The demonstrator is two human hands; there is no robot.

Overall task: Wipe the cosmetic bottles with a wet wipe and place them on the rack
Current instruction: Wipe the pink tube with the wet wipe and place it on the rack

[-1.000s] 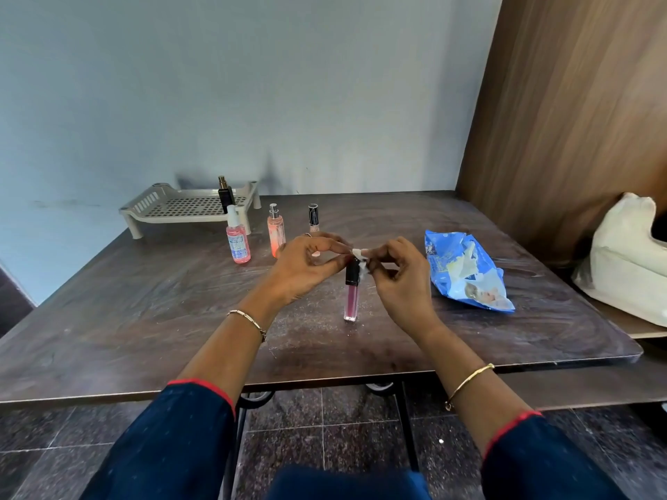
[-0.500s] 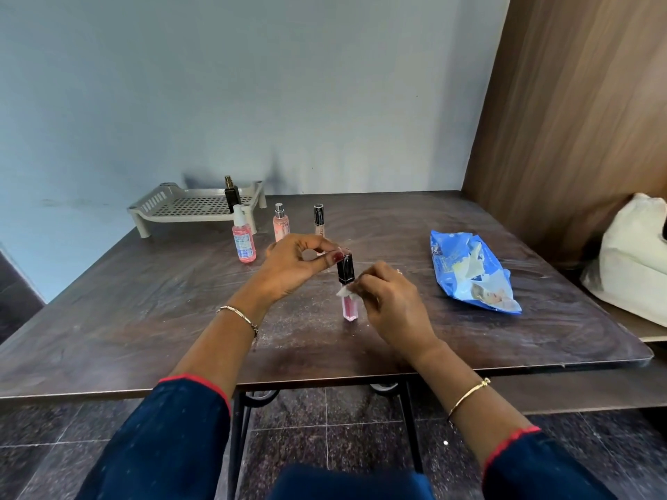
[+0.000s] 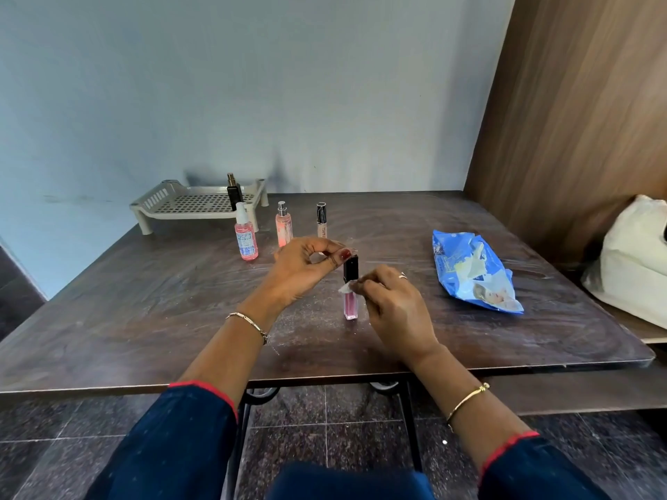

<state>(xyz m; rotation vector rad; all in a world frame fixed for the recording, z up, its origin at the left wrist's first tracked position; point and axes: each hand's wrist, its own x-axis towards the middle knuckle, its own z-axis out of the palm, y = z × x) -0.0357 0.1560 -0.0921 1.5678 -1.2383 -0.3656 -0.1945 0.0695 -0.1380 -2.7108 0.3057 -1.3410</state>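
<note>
A slim pink lip-gloss tube (image 3: pixel 350 304) with a black cap stands upright at the table's middle. My left hand (image 3: pixel 303 270) pinches the top of its cap. My right hand (image 3: pixel 391 304) presses a small white wet wipe (image 3: pixel 345 289) against the tube just below the cap. Farther back stand a pink spray bottle (image 3: pixel 246 240), a peach spray bottle (image 3: pixel 283 227) and a slim tube with a black cap (image 3: pixel 321 220). A beige perforated rack (image 3: pixel 196 205) sits at the back left with a dark bottle (image 3: pixel 234 192) on it.
A blue wet-wipe pack (image 3: pixel 476 276) lies open on the dark table (image 3: pixel 144 319) to the right. A white bag (image 3: pixel 635 254) rests on a lower surface at the right edge. A wooden panel rises at the right, a blue wall behind.
My right hand slid the wipe down from the cap's top to the tube's neck. The left hand stays pinched on the cap.
</note>
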